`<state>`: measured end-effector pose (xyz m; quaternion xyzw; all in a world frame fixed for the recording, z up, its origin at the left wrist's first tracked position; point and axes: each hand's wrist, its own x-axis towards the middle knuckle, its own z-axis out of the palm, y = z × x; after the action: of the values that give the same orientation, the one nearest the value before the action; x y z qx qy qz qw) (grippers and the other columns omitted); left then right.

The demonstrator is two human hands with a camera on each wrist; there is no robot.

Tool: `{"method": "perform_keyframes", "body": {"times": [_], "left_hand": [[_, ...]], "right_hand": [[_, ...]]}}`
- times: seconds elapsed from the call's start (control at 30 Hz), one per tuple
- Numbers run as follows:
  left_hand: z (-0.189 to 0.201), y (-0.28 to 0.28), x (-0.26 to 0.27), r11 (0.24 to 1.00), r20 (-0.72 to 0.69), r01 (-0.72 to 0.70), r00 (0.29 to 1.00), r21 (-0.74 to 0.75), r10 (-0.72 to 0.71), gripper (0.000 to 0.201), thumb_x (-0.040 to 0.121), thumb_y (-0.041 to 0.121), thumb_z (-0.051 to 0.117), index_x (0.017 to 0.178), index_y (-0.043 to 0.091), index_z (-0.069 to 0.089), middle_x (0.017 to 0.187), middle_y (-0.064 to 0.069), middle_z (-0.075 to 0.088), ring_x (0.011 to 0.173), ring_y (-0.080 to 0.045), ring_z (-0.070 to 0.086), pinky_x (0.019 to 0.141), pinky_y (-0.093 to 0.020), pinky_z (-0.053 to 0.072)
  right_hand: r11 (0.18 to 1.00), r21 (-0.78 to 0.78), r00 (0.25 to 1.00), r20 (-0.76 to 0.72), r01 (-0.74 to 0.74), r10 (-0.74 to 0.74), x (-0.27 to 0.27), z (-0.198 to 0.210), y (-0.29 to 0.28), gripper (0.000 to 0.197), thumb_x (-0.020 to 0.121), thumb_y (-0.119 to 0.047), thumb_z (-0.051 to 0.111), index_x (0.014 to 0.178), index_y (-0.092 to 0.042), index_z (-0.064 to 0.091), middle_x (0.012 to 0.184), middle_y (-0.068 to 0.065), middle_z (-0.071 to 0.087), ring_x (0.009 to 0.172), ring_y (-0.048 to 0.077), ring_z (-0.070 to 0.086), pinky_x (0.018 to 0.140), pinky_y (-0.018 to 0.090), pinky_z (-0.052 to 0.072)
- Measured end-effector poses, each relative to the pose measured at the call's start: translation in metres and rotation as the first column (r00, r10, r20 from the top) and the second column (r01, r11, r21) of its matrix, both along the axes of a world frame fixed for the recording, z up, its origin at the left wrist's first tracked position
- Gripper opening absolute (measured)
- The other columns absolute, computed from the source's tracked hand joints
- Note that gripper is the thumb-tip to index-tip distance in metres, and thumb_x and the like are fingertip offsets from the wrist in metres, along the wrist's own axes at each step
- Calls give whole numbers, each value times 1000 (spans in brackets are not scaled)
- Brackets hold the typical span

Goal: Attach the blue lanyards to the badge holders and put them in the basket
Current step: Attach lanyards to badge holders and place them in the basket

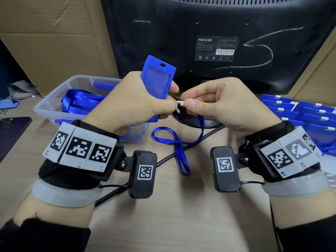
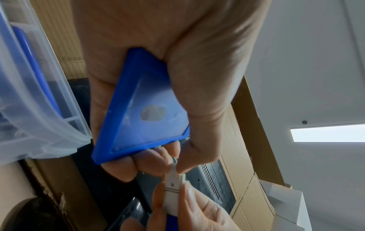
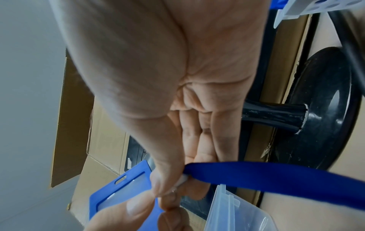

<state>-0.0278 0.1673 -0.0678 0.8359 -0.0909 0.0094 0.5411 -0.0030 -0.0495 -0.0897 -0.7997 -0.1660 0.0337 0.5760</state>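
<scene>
Held upright in the left hand: a blue holder, fingers curled round its lower half, slotted top tilted away above the knuckles. Pinched between the right hand's thumb and forefinger: the white clip of a blue lanyard, its tip also nipped by the left thumb and forefinger, just beside the holder's lower edge. Hung down from the right hand to the counter, the lanyard's loop, crossed over a black cable between the wrists. Beyond the left hand, a clear basket with blue lanyards inside. To the right of the right hand, rows of blue holders on the counter. Behind both hands, a black monitor against cardboard.
</scene>
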Motion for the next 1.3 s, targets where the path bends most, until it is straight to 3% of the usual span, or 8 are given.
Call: {"method": "perform_keyframes", "body": {"times": [0.23,0.4,0.53,0.73,0.83,1.0,1.2,1.3], "left_hand": [[1,-4,0,994,-47,26,998,-107,-31,20,89,3,74,106,13,72,81,-26,71,69,-27,64,73,-39,63],[0,-6,1,964,-131,32,989,-264,-68,21,97,16,72,114,6,70,84,-8,76,71,-23,71,73,-35,64],[-1,-2,-1,978,-215,162,958,-134,-189,23,104,25,62,118,8,65,98,-10,81,86,-31,80,76,-43,66],[2,-2,-5,959,-239,267,929,-97,-283,16,103,20,63,118,18,67,102,-8,81,87,-29,80,67,-33,65],[2,0,-4,963,-211,257,940,-76,-268,16,103,20,63,118,19,68,101,-5,81,87,-28,80,74,-39,66],[3,1,-5,958,-239,285,928,-41,-287,13,102,22,64,115,19,67,100,-4,82,86,-29,80,59,-23,54],[1,0,-5,927,-280,374,893,24,-353,17,97,20,71,112,12,69,99,-5,82,87,-27,81,82,-48,54],[2,-2,-6,925,-273,378,895,39,-354,16,96,20,73,110,12,70,98,-5,82,87,-25,81,71,-35,55]], "right_hand": [[994,71,996,9,-89,88,1,2,-8,39,76,-16,85,113,-11,77,103,11,81,97,29,78,95,40,62],[985,152,996,58,-78,70,-1,1,-2,21,93,-13,76,112,-8,78,105,11,80,102,31,76,86,37,64],[960,246,991,11,130,-137,3,4,-9,6,89,-21,80,93,-17,79,91,-3,79,75,4,67,64,18,53],[940,321,990,-111,118,-87,0,5,-1,11,89,-6,79,83,-4,70,92,13,79,88,24,77,82,31,62],[934,342,991,-115,99,-63,-2,8,-1,15,85,-7,81,80,-7,66,82,8,77,82,23,77,80,31,62],[936,343,994,-92,80,-51,-3,8,-5,28,74,-5,83,78,-11,57,84,10,74,81,21,76,76,29,62],[939,338,995,-88,72,-44,-2,6,-1,25,70,-10,85,83,-9,63,86,20,70,75,21,75,73,29,62],[944,319,994,-98,79,-50,-1,5,-1,22,73,-11,85,90,-7,72,81,12,73,73,19,74,73,27,62]]}}
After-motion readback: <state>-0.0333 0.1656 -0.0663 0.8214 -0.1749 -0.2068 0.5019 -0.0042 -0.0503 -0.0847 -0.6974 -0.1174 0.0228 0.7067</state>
